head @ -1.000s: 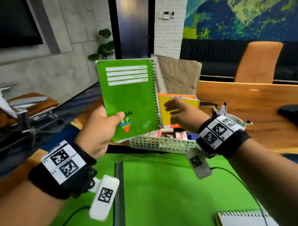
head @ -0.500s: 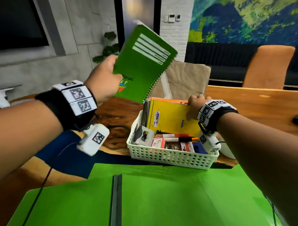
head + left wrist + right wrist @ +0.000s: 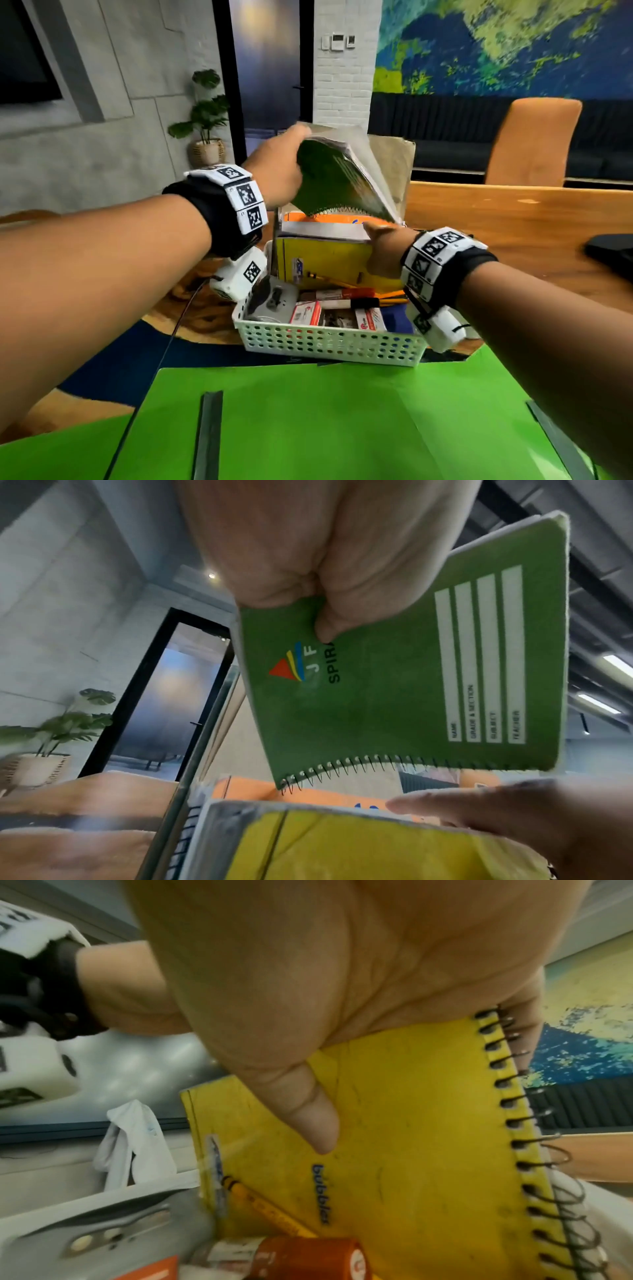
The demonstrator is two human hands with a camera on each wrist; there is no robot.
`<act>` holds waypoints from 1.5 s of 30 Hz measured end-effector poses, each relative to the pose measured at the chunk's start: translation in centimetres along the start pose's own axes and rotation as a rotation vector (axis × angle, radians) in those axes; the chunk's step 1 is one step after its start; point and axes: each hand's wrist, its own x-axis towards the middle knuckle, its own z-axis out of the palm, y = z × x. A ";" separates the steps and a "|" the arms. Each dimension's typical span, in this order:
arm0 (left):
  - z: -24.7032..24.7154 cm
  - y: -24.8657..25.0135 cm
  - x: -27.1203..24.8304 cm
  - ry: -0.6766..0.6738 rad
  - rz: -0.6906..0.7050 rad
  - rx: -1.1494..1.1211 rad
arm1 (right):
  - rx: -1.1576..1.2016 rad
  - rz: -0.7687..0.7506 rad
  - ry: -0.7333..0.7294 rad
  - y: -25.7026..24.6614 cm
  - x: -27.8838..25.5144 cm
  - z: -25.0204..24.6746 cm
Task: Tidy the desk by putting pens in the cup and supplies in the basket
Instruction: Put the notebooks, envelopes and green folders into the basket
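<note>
Head view is showing the left hand (image 3: 277, 171) holding a green spiral notebook (image 3: 337, 181) above the white perforated basket (image 3: 329, 342), which is sitting on the wooden worktop (image 3: 513, 233) just beyond a green mat (image 3: 308, 421). The notebook is tilting, its wire spine lowest and running roughly left to right over the books standing at the back of the basket, its free edge pointing up and away. The right hand (image 3: 383, 253) is gripping a yellow notebook (image 3: 325, 260) standing upright in the basket; markers, pencils and small boxes are lying in front of it. Left wrist view is giving what the head view is blurring: the left grip is pinching the green cover near the "SPIRAL" print, thumb (image 3: 325, 626) on the front, the label lines running toward the spine, and the coil (image 3: 377, 767) hanging just above an orange book (image 3: 246, 788) and the yellow one (image 3: 342, 845), not clearly touching either. Right wrist view is alone in showing the right thumb (image 3: 308, 1110) pressing the yellow cover marked "bubbles", the fingers hidden behind it, its coil (image 3: 520, 1123) running upright along the right edge, a yellow pencil (image 3: 270, 1210) leaning against its foot beside an orange marker (image 3: 308, 1256).
</note>
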 end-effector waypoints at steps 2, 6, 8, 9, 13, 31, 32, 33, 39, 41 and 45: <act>0.1 0.0 0.6 0.015 -0.027 0.005 | 0.006 0.018 -0.004 -0.5 0.1 -1.2; -0.4 -0.5 1.5 0.029 -0.069 0.029 | 0.036 0.087 0.054 -0.7 0.2 -1.1; -0.8 -0.8 1.9 0.012 -0.056 0.019 | 0.033 0.112 0.124 -0.7 0.0 -0.5; -1.0 -0.9 2.1 -0.010 -0.044 0.027 | 0.009 0.100 0.117 -0.5 0.2 -0.4; -0.1 -0.8 2.0 -0.289 -0.034 0.155 | 0.024 -0.042 0.052 -0.1 -0.1 -0.5; 6.2 3.7 0.0 -0.750 -0.183 0.335 | -0.065 -0.036 0.171 1.0 0.1 -0.9; 5.4 3.6 0.0 -0.661 -0.169 0.420 | -0.113 -0.047 0.244 1.6 -0.6 -1.5; 4.2 3.7 -0.1 -0.561 -0.162 0.445 | -0.157 -0.064 0.316 2.2 -1.4 -2.3; -1.1 3.1 -7.3 -0.372 -0.161 -0.194 | -0.068 -0.181 0.174 5.6 -10.2 -6.4; -1.0 3.7 -12.4 -0.477 -0.263 -0.508 | -0.009 -0.248 -0.009 5.8 -14.6 -5.7; 0.4 3.0 -21.8 -0.681 -0.383 -0.756 | -0.028 -0.269 -0.396 5.9 -21.5 -0.6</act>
